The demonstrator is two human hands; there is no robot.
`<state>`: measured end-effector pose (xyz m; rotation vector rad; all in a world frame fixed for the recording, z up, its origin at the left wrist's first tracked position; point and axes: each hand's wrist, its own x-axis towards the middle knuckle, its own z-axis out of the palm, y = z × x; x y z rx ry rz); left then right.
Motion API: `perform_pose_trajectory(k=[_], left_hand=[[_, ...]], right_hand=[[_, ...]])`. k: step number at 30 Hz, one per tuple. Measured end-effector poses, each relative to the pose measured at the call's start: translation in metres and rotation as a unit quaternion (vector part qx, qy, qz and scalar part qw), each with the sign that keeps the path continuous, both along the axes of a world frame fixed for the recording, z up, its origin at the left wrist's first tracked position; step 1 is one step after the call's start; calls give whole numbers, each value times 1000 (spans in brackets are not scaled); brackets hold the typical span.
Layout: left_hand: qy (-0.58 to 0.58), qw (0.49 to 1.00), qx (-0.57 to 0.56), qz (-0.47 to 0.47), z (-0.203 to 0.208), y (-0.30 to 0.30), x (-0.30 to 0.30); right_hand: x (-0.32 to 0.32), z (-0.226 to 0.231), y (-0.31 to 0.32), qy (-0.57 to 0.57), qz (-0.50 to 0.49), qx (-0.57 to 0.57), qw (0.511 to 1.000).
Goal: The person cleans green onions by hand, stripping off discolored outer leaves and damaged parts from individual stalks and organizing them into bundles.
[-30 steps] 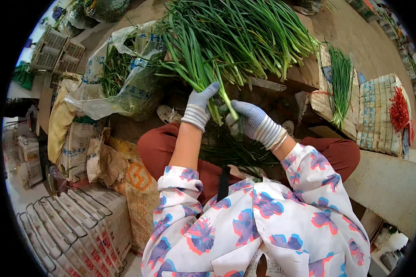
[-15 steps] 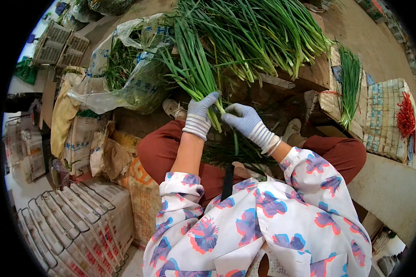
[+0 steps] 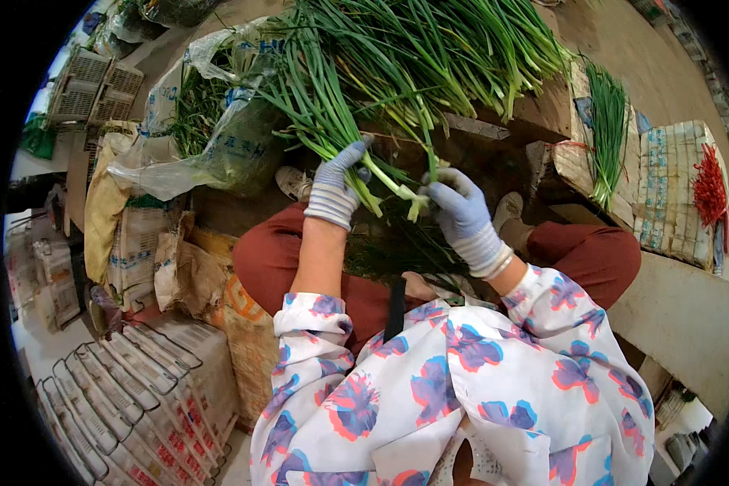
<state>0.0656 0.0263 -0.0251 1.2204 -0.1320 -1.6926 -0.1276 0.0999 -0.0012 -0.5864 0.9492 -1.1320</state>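
My left hand [image 3: 337, 186], in a pale blue knit glove, is closed round a small bunch of scallions [image 3: 320, 109]. Their long green leaves point away from me, and their pale stem ends come out beneath my fingers. Close to the right of these ends is my gloved right hand [image 3: 464, 212]. Its thumb and fingers pinch a thin green strand [image 3: 431, 150] that rises above them. Beyond both hands, a large pile of scallions [image 3: 462, 57] lies on a low wooden surface [image 3: 539, 113], its stem ends turned toward me.
A clear plastic bag [image 3: 239, 150] of greens stands at the far left. On the right, a tied scallion bundle [image 3: 607, 134] rests on a carton, near red ties [image 3: 709, 186] on another carton [image 3: 664, 190]. Stacked wire-handled boxes [image 3: 146, 389] stand near left. Loose leaves lie between my legs.
My right hand has moved right, away from my left, and a thin strand now stands up from its fingers. The left hand, still round its bunch, has shifted slightly left.
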Motion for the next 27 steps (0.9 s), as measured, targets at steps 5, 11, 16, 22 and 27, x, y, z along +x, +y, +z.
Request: perform_pose_trajectory(k=[5,11,16,22,27], left_hand=[[-9,999,-29,-14,-3,-7,12],[97,991,-83,-40,14,11,18],[75,987,-125,-62,51,32,18],[31,987,-129,-95,75,56,47],[14,986,-137,-94,81,67,53]], right_hand=[[-75,-9,37,255,221,-49,940],[-67,-8,-7,524,263,-231,777],[24,18,-61,158,249,-96,951],[67,18,-71,35,378,-47,924],[71,1,-60,18,377,-32,926]])
